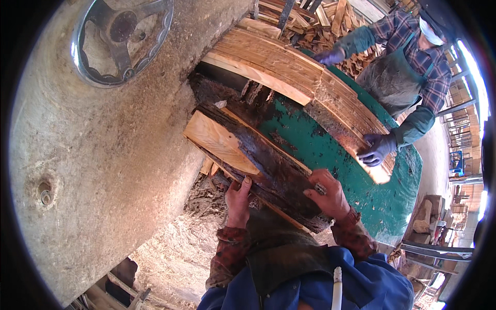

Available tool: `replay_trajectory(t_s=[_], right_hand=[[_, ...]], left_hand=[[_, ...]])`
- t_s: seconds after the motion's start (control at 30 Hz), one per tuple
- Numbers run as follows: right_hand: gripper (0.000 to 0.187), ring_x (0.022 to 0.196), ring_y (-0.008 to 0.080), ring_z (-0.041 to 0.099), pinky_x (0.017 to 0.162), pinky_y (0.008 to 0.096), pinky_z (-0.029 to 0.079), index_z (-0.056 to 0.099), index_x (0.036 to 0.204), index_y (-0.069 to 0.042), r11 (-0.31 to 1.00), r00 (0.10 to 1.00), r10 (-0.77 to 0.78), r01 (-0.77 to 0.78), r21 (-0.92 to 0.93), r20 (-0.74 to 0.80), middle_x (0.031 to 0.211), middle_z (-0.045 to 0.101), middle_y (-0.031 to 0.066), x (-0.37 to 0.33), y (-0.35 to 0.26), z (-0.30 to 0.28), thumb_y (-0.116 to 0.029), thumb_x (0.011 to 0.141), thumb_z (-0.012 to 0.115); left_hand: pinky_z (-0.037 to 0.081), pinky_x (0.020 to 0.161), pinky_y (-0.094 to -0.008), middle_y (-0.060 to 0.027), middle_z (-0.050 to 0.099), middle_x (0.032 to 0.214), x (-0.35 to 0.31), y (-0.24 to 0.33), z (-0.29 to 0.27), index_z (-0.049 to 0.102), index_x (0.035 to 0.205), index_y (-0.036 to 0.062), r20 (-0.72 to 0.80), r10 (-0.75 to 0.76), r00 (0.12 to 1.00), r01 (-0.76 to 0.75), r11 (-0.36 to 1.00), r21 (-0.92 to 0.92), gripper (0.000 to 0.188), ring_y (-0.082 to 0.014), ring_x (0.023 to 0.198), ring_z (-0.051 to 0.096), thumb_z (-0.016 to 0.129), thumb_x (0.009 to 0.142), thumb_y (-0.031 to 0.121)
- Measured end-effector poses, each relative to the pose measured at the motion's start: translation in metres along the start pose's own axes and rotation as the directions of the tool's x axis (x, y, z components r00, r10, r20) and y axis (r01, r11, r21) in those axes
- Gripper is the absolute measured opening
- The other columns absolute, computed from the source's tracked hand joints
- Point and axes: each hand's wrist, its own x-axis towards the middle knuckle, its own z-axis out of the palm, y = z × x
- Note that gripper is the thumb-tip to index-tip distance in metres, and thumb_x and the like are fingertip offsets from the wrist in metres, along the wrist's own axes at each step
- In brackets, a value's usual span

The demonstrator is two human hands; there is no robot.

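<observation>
A dark bark-covered wood slab point(276, 168) with a pale, fresh-cut face at its far end lies slanting in front of me. My left hand point(238, 202) grips its left edge, thumb on top and fingers below. At the near right end, my right hand point(330, 196) is closed around the slab's other edge with curled fingers; a small grey bit shows between thumb and fingers, too small to name. Beyond the slab, layered sawn boards point(263, 54) lie along a green metal table point(380, 204). A co-worker's gloved hand point(380, 150) rests on their near end.
A large stained machine body point(129, 134) with a metal handwheel point(85, 46) fills the left. The co-worker in an apron point(387, 85) stands across the table. Split wood point(338, 23) is heaped behind. Sawdust point(175, 253) covers the ground below. A lit cigarette point(337, 292) juts up at the lower edge.
</observation>
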Motion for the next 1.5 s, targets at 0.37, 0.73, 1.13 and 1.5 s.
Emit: replay_trajectory(t_s=[0.37, 0.73, 1.13, 1.5], right_hand=[[0.022, 0.097, 0.0287, 0.053, 0.085, 0.0430, 0.040, 0.065, 0.085, -0.007, 0.973, 0.989, -0.148, 0.146, -0.178, 0.002, 0.084, 0.057, 0.0069, -0.024, -0.031, 0.040, -0.009, 0.066, 0.076], [0.025, 0.094, 0.0290, 0.053, 0.082, 0.0438, 0.040, 0.065, 0.086, -0.007, 0.943, 0.982, -0.121, 0.068, -0.326, -0.144, 0.085, 0.058, 0.0053, -0.023, -0.031, 0.047, -0.011, 0.064, 0.077], [0.040, 0.108, 0.0298, 0.049, 0.089, 0.0447, 0.039, 0.064, 0.104, -0.008, 0.959, 0.992, -0.071, 0.039, -0.280, -0.102, 0.106, 0.053, 0.0076, -0.021, -0.032, 0.039, -0.015, 0.067, 0.077], [0.033, 0.104, 0.0286, 0.051, 0.086, 0.0420, 0.041, 0.064, 0.100, -0.009, 0.963, 0.997, -0.080, 0.073, -0.261, -0.017, 0.103, 0.055, 0.0069, -0.008, -0.020, 0.029, -0.021, 0.072, 0.077]], left_hand=[[0.032, 0.108, -0.0438, -0.0100, 0.042, 0.143, 0.017, -0.022, -0.044, 0.038, 0.141, 0.0074, 0.244, -0.154, 0.958, 0.241, 0.890, -0.387, 0.077, -0.0272, 0.130, 0.039, 0.038, 0.091, 0.066], [0.040, 0.103, -0.0421, -0.0117, 0.050, 0.133, -0.011, -0.023, -0.028, 0.044, 0.133, 0.0021, 0.186, -0.027, 0.982, 0.074, 0.964, -0.254, 0.061, -0.0258, 0.121, 0.048, 0.054, 0.093, 0.048], [0.049, 0.089, -0.0350, -0.0076, 0.061, 0.113, -0.005, -0.016, -0.016, 0.051, 0.124, 0.0005, 0.086, -0.074, 0.994, 0.092, 0.967, -0.237, 0.054, -0.0209, 0.100, 0.060, 0.077, 0.081, 0.020], [0.050, 0.090, -0.0382, -0.0108, 0.062, 0.117, -0.013, 0.000, 0.004, 0.052, 0.124, -0.0001, 0.101, -0.048, 0.994, 0.070, 0.973, -0.221, 0.057, -0.0246, 0.103, 0.060, 0.079, 0.079, 0.022]])
